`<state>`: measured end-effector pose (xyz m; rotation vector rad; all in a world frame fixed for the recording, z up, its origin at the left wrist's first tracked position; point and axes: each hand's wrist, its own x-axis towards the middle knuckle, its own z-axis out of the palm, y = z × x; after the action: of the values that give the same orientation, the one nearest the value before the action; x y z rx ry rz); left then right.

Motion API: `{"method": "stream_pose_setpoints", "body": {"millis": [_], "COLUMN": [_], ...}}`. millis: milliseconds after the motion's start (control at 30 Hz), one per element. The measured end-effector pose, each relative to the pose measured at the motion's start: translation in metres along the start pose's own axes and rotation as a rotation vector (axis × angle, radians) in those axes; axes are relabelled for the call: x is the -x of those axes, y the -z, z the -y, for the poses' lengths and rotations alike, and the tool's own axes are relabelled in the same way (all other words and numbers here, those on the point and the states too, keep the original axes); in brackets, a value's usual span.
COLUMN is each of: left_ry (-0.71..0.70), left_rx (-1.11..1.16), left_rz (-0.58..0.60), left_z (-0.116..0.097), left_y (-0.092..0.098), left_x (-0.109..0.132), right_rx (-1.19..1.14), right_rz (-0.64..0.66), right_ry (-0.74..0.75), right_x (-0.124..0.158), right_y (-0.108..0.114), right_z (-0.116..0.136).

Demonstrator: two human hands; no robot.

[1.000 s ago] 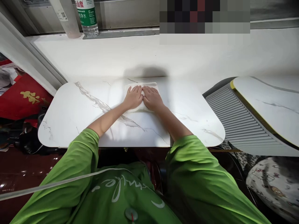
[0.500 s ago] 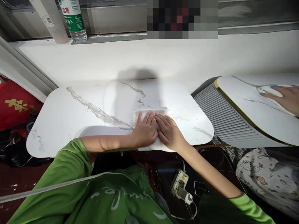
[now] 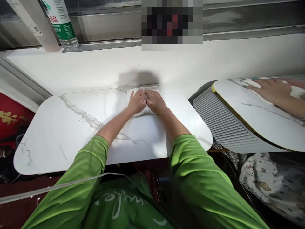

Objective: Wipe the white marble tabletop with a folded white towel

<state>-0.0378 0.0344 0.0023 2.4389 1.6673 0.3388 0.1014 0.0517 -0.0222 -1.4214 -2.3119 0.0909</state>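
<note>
A white cloth (image 3: pixel 152 89) lies flat at the far edge of the white marbled tabletop (image 3: pixel 59 127), near the wall. On its left half rests my left hand (image 3: pixel 137 101), palm down with the fingers stretched forward. My right hand (image 3: pixel 156 101) presses on the cloth beside it, its fingers also extended, and the two hands touch or nearly touch at the thumbs. Both arms reach forward, and part of the cloth is hidden beneath the hands.
Two bottles (image 3: pixel 68 35) stand on the ledge at the upper left. At the right, another person's hand (image 3: pixel 267 90) rests on a white cloth on a second marbled table (image 3: pixel 262 117). A patterned bag (image 3: pixel 259 178) sits below it.
Both my hands and the cloth have moved away from the front edge to the far edge of the tabletop. The other person's hand has shifted left, and more of that arm shows.
</note>
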Motion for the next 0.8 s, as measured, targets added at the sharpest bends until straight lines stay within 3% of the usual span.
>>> {"method": "stream_pose_setpoints", "body": {"millis": [67,167,300,400,533,667,800], "left_ry": [0.007,0.008,-0.031,-0.174,-0.344,-0.365,-0.317], "left_rx": [-0.02,-0.052,-0.08,-0.076,-0.033,0.002,-0.01], "left_rz": [0.003,0.005,0.026,0.042,0.004,-0.014,0.023], "left_z": [-0.003,-0.026,-0.082,-0.125,-0.159,-0.161,-0.151], "left_y": [0.0,-0.005,-0.018,-0.028,-0.037,-0.041,-0.04], "left_x": [0.002,0.022,0.061,0.086,0.103,0.096,0.069], "right_rx": [0.006,0.015,0.011,0.018,0.043,0.054,0.057], "right_rz": [0.016,0.051,0.052,0.016,0.009,0.024,0.03], "right_ry": [0.028,0.117,0.193,0.152,0.1,0.072,0.074], "right_x": [0.002,0.028,0.098,0.159,0.209,0.208,0.175], "right_y": [0.001,0.011,0.039,0.064,0.087,0.09,0.083], "right_z": [-0.003,-0.011,-0.025,-0.034,-0.039,-0.043,-0.056]}}
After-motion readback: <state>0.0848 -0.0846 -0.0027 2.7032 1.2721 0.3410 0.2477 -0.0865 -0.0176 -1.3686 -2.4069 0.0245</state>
